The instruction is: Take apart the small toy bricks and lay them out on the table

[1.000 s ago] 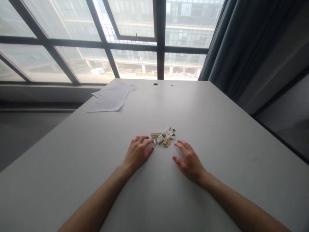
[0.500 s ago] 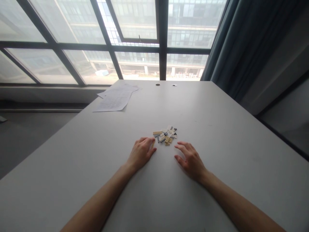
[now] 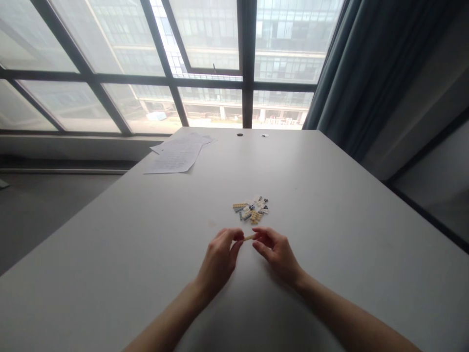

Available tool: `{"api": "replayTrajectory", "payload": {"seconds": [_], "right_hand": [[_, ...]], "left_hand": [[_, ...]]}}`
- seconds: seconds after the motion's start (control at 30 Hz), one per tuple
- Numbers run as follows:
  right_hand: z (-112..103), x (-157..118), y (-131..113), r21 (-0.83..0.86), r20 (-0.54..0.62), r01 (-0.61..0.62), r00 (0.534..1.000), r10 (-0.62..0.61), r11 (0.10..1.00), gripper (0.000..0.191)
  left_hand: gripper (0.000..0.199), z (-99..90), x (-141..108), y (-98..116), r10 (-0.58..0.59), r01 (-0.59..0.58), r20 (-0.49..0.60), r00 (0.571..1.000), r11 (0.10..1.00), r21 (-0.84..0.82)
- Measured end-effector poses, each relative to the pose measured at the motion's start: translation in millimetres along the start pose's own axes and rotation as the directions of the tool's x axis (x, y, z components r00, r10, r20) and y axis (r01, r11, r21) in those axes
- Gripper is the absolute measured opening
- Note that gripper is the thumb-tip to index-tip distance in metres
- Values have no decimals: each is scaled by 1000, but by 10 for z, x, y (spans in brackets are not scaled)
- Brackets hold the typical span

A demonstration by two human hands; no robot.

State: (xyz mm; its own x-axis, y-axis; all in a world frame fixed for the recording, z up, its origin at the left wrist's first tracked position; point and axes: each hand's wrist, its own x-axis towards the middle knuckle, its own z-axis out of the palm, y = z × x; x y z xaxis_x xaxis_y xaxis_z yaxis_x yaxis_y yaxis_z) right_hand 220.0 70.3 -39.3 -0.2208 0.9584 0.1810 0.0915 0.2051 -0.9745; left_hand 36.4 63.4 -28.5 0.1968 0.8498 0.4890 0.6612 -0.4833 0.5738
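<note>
A thin tan toy building brick (image 3: 248, 237) is held just above the white table, its ends partly hidden by fingers. My left hand (image 3: 222, 254) pinches the left end between thumb and fingers. At the right end are the curled fingertips of my right hand (image 3: 277, 252), which appear to grip it, with the thumb just below. Beyond both hands lies a loose pile of small building bricks (image 3: 255, 216) in tan, white, grey and black. Among them, a long tan brick (image 3: 239, 206) sits at the pile's left edge.
The white table (image 3: 330, 210) reaches to a large framed window (image 3: 212, 80). Printed paper sheets (image 3: 176, 155) lie at the back left. Two round cable holes, one a dark hole (image 3: 240, 135), are near the far edge. A dark curtain (image 3: 351, 73) hangs at right.
My left hand has carried the tan brick away from the pile, toward me and to the right. My right hand has moved left to meet its other end. The view has tilted slightly up.
</note>
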Motion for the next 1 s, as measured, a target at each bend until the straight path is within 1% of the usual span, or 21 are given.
{"api": "replayTrajectory", "payload": {"seconds": [0.07,0.17,0.23,0.3,0.37,0.4,0.5,0.6,0.8,0.9,1.0], "right_hand": [[57,-31,41,95,8,-26,1000,25,995,21],[89,-72,76,168,-4,-68,998,69,984,17],[87,-86,78,204,-25,-83,996,90,976,16],[82,-90,73,233,-39,-86,994,98,969,16],[79,-91,71,250,-48,-81,994,96,965,14],[79,-93,72,254,-47,-80,994,95,964,14],[75,-106,73,251,-46,-76,995,91,965,12],[59,-127,73,199,-47,-71,996,82,977,13],[47,-156,105,136,-46,-103,993,110,985,27],[54,-159,111,94,-36,-100,994,103,991,37],[52,-156,95,70,-22,-100,995,102,993,42]], "left_hand": [[5,40,-88,76,27,-28,-18,999,999,-44],[6,101,-171,86,62,-65,-43,997,994,-82],[6,123,-193,63,87,-93,-75,993,992,-80],[12,127,-197,42,112,-118,-107,988,991,-58],[18,118,-192,32,118,-124,-124,985,992,-40],[18,112,-189,30,117,-123,-126,985,992,-38],[10,99,-188,31,120,-127,-139,983,991,-47],[8,93,-198,41,138,-148,-145,980,987,-59],[4,82,-215,66,142,-151,-103,984,985,-79],[8,76,-220,69,142,-149,-90,986,985,-85],[11,73,-219,73,123,-129,-75,990,988,-82]]}}
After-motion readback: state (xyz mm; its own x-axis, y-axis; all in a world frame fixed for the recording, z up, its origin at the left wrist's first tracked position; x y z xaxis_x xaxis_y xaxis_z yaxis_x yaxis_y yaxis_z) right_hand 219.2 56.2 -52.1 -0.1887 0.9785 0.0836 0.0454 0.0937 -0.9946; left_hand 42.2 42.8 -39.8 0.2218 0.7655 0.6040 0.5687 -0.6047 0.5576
